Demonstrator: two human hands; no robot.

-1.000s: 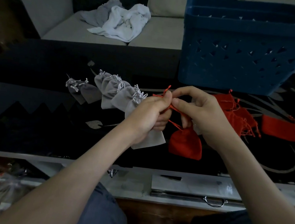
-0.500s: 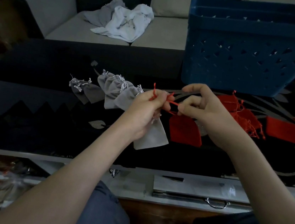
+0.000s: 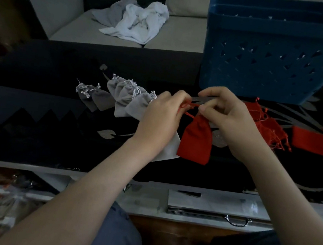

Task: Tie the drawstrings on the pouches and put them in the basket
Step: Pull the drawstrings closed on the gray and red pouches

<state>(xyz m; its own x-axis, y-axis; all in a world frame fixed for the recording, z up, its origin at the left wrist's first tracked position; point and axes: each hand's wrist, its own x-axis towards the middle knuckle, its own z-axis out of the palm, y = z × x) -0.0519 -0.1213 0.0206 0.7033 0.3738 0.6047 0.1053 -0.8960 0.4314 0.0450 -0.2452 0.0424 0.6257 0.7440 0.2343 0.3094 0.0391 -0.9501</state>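
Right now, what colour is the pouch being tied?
The pouch is red; the head view shows it.

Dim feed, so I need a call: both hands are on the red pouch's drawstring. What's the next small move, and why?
Probably draw the two ends apart to snug the knot. The left hand and right hand each pinch the red drawstring above the red pouch, whose neck is gathered; whether the knot is tight cannot be told. The blue basket stands behind.

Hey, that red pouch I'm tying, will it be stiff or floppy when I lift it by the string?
Probably floppy: the red pouch droops limp and flat below its drawstring, which the left hand and right hand pinch. Likely light, since thin strings seem to carry it. Unlikely to roll, being flat cloth.
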